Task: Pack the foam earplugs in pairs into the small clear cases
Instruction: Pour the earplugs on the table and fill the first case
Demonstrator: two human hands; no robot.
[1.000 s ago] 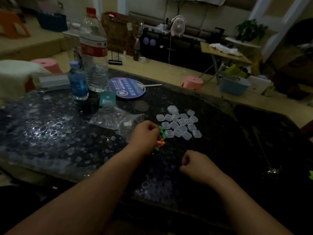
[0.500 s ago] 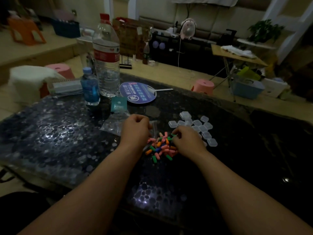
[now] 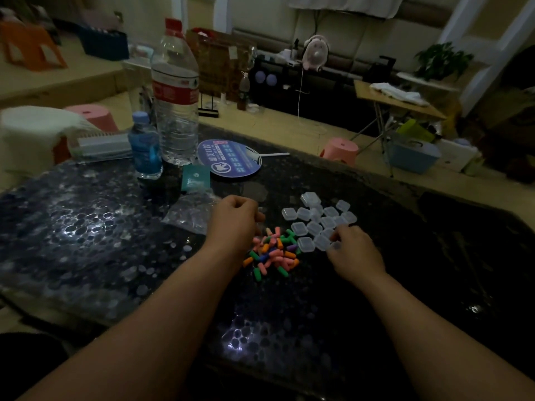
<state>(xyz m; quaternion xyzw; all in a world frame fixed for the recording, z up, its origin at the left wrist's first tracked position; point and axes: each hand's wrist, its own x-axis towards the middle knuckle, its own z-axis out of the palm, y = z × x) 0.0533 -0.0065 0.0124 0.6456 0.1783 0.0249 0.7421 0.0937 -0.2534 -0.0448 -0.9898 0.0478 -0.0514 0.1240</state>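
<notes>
Dim room, dark glossy table (image 3: 86, 227) filling lower frame, left hand (image 3: 234, 224) curling loosely beside earplugs (image 3: 272, 251), right hand (image 3: 354, 253) fingertips pinching a clear case (image 3: 333, 246) at centre.

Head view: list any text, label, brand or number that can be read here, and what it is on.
Nothing reads with certainty.
Round blue fan: large white characters and a logo, too blurred to quote.
Large water bottle: red label, print illegible.
Small blue bottle: no legible text.
Teal packet: small print, too small.

Right hand (image 3: 354, 253) now off the earplug pile (image 3: 272, 251), fingertips on the clear cases (image 3: 321, 224).
</notes>
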